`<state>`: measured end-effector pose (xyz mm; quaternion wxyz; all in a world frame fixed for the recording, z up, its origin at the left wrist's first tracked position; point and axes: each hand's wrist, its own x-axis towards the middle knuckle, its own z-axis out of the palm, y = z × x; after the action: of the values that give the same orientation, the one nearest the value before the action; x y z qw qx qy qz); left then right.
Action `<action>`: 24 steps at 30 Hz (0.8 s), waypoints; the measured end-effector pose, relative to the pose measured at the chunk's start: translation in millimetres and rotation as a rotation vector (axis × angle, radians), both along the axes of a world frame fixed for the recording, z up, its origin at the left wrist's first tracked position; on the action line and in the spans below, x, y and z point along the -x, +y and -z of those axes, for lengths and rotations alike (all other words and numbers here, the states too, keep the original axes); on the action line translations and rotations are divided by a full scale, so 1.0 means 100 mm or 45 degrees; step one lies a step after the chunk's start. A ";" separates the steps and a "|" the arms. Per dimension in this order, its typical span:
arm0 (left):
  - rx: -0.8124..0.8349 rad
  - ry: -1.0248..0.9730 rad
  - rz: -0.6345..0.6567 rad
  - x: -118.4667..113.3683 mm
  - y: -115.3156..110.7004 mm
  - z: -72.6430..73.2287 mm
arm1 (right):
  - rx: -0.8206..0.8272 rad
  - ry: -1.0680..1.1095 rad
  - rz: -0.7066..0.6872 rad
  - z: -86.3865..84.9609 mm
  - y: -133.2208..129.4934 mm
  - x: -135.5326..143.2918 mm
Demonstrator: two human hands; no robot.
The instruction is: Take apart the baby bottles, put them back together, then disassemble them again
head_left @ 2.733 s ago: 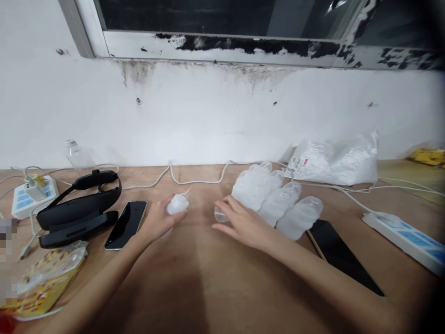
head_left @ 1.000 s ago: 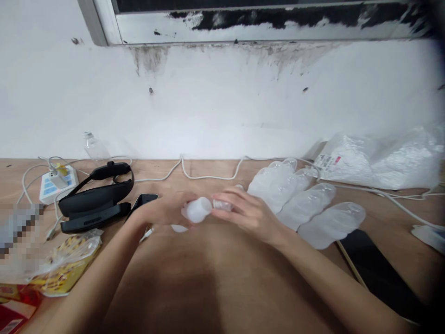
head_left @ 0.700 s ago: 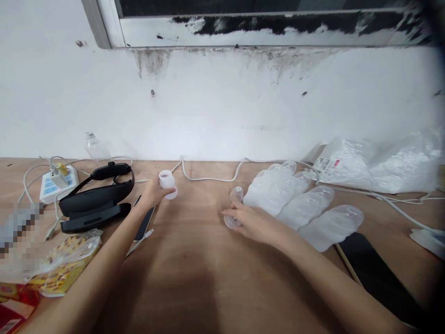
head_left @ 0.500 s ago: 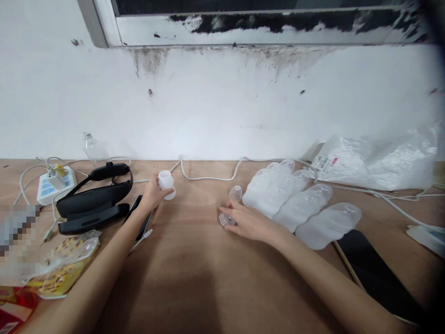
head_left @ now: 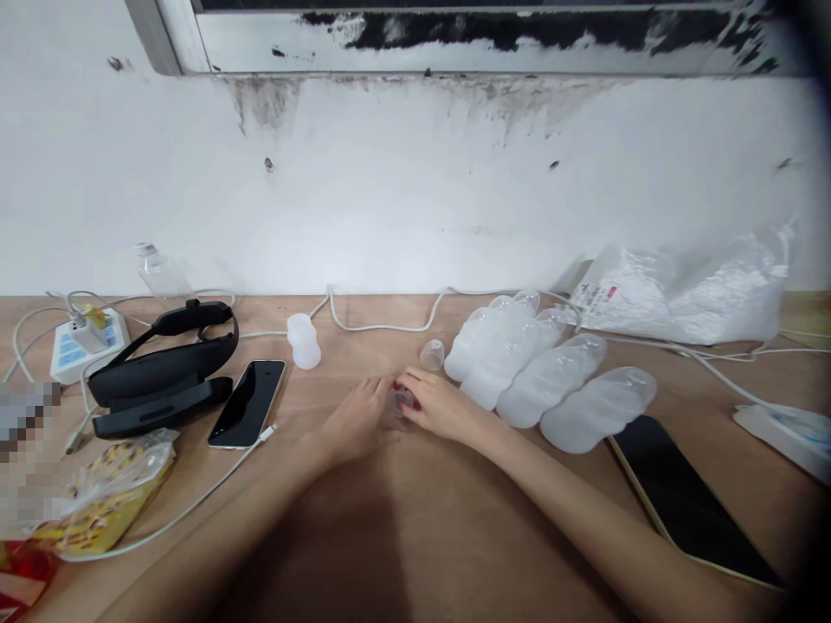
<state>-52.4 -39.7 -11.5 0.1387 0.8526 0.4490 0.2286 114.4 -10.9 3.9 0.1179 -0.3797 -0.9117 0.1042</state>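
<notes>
Both hands meet over the middle of the wooden table. My right hand has its thumb and fingers closed round a small clear round piece. Against the piece's left side is my left hand, its fingertips smeared and partly hidden, so its hold is unclear. Just behind my right hand sits a small clear cap. A white wavy bottle stands by itself to the left. Several frosted bottles with clear domed tops lie side by side right of my right hand.
Left are a black phone, a black headset, a power strip, a clear bottle and a yellow packet. Right are a larger phone and a plastic bag. Cables run along the wall.
My left hand has let go of the white bottle and moved right to the middle. My right hand has shifted slightly left with the clear round piece. The view has shifted a little.
</notes>
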 end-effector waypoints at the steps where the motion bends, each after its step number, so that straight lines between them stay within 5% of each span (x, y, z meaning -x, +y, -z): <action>1: 0.019 0.005 -0.014 -0.03 0.00 0.07 | 0.000 0.010 -0.006 0.01 0.00 0.01; 5: 0.059 0.018 -0.089 -0.05 0.03 0.16 | -0.002 0.069 -0.002 0.06 -0.02 0.05; 12: 0.092 0.116 -0.174 0.00 0.00 0.02 | 0.039 0.244 0.169 0.15 0.03 0.06; 16: 0.069 0.173 -0.352 0.10 0.09 0.00 | -0.031 0.270 0.324 0.15 0.16 0.00; 24: -0.055 0.157 -0.528 0.12 0.42 0.18 | -0.156 0.114 0.436 0.19 0.31 0.21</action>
<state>-64.2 2.1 -29.5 0.0428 0.7570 0.6175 0.2094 93.5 20.5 -14.7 0.1972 -0.5165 -0.8321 0.0437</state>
